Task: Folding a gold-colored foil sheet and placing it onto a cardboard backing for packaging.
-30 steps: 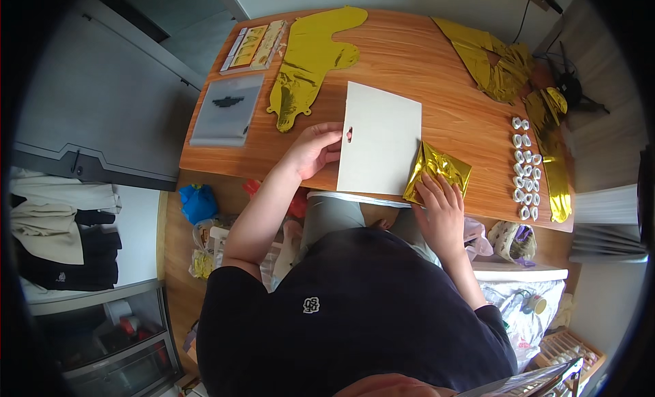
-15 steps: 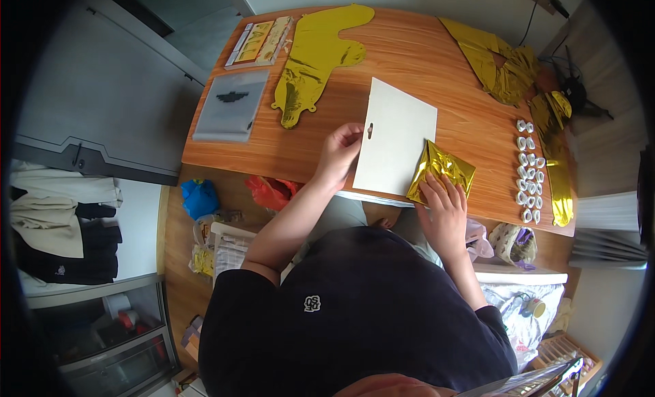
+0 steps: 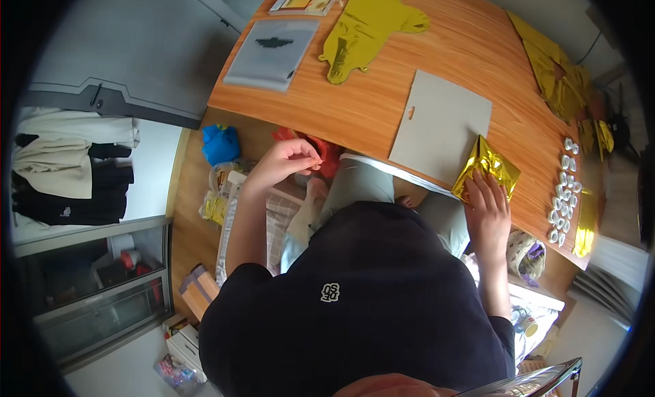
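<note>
Fingers pinched together, my left hand [image 3: 290, 161] is off the table's front edge, above a red plastic bag [image 3: 327, 154]; what it pinches, if anything, is too small to make out. My right hand [image 3: 488, 202] rests with its fingers stretched out over a folded gold foil balloon [image 3: 497, 163] at the table's front edge. Beside that foil, a grey card sheet [image 3: 440, 124] with a hang hole lies flat, one corner touching or under the foil. A large flattened gold foil balloon [image 3: 365, 32] is spread out farther back on the table.
A clear plastic sleeve [image 3: 273, 52] and a printed pack [image 3: 307, 0] are at the table's left. On the right stand rows of small white rolls [image 3: 565, 192], beside more gold foil [image 3: 556, 76]. A blue bag [image 3: 220, 144] sits on the floor.
My left hand has let go of the card and moved left, off the table. The card now lies flat. My right hand stays on the folded foil. The whole view has shifted.
</note>
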The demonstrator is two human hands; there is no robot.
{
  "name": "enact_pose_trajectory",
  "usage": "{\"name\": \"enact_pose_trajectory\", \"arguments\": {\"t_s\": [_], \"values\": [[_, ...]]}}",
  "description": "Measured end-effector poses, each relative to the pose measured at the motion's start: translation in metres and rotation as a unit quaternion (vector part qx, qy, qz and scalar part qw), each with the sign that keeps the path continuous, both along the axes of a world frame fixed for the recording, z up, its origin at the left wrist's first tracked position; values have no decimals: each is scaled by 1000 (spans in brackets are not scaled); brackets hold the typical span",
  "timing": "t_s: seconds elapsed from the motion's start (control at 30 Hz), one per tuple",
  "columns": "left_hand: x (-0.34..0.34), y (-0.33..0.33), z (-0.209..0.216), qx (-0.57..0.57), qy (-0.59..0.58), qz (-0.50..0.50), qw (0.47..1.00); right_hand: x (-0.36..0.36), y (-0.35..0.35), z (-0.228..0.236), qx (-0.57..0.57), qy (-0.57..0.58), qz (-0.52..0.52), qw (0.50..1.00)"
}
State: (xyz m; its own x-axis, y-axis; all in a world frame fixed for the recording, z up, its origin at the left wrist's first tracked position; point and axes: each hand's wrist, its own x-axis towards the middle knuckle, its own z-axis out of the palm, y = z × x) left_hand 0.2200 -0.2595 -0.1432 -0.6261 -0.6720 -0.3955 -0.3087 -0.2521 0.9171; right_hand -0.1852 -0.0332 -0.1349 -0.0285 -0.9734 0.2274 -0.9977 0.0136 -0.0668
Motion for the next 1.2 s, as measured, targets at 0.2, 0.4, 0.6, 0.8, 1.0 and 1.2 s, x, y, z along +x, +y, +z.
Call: {"name": "enact_pose_trajectory", "arguments": {"t_s": [0.2, 0.4, 0.6, 0.8, 1.0, 1.2], "values": [[24, 11, -133, -313, -215, 162, 911, -2, -3, 3, 12, -9, 34, 999], [22, 7, -162, -482, -369, 92, 789, -8, 1, 3, 10, 10, 52, 999], [6, 12, -115, -176, -347, -222, 894, -13, 6, -2, 5, 21, 50, 999], [-148, 50, 111, -294, 51, -370, 880, -7, 10, -13, -12, 61, 30, 998], [-353, 101, 104, -468, 201, -404, 760, -4, 15, -26, -20, 50, 4, 999], [-491, 152, 39, -673, 149, -381, 617, -4, 28, -14, -44, 59, -7, 997]]}}
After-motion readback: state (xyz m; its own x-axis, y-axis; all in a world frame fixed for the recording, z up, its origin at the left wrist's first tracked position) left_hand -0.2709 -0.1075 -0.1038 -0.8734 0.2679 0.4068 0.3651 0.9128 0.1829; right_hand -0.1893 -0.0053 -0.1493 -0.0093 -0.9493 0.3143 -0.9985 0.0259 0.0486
